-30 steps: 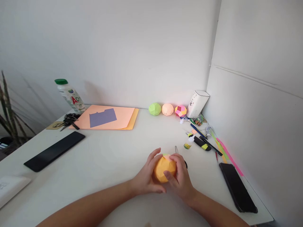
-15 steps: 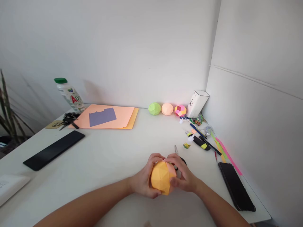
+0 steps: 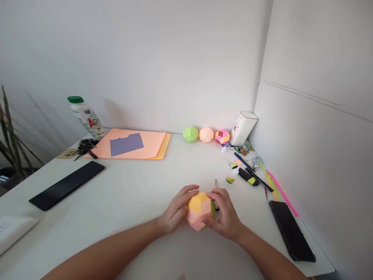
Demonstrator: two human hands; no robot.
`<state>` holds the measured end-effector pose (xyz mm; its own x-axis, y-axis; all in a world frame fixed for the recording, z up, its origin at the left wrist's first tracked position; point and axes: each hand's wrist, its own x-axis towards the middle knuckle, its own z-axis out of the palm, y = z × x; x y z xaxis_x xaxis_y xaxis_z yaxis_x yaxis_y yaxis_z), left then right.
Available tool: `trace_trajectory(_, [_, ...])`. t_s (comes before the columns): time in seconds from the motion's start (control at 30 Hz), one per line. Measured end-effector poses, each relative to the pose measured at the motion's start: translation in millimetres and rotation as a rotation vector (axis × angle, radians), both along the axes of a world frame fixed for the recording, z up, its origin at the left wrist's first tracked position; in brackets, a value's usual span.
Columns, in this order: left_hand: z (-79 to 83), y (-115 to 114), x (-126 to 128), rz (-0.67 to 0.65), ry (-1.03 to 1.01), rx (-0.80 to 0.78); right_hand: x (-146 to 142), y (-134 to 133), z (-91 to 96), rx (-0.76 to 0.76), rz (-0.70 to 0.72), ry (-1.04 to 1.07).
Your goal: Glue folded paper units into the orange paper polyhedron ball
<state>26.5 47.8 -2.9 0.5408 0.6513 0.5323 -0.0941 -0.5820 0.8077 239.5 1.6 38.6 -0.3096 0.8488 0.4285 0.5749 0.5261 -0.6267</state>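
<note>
Between my two hands is a faceted paper ball [image 3: 197, 212], with a yellow patch on top, peach faces toward me and a strip of green at its right. My left hand [image 3: 177, 208] lies against the ball's left side, its fingers reaching over toward the top. On the right, my right hand [image 3: 224, 214] grips the ball, thumb on the front peach face and fingers over the upper right edge. Scissors [image 3: 217, 183] lie just behind the right hand, which hides most of them.
Green [image 3: 190, 134], peach [image 3: 206, 135] and multicoloured [image 3: 222, 136] paper balls line the wall. Glue bottle [image 3: 231, 178], box cutter [image 3: 247, 176] and phone [image 3: 291, 231] lie to the right. Paper sheets [image 3: 136, 144], a black slab [image 3: 67, 185] and a bottle [image 3: 87, 118] are left.
The ball has been turned: mostly yellow faced me before, now peach faces do, with yellow on top and green at the right. My left fingers have shifted on it.
</note>
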Motion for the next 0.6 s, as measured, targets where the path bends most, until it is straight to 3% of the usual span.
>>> trace_trajectory(0.17, [6.1,-9.3,8.2,0.0,0.053,0.065,3.1,1.8,-8.5,-0.031,0.176,0.034])
trace_trajectory(0.3, [12.6,-9.7,11.4,-0.083,0.045,0.077,11.0,6.9,-10.9,-0.105,0.334,0.033])
trace_trajectory(0.6, [15.0,-10.9,9.5,-0.048,0.027,0.189,7.6,7.6,-8.8,-0.009,0.317,0.033])
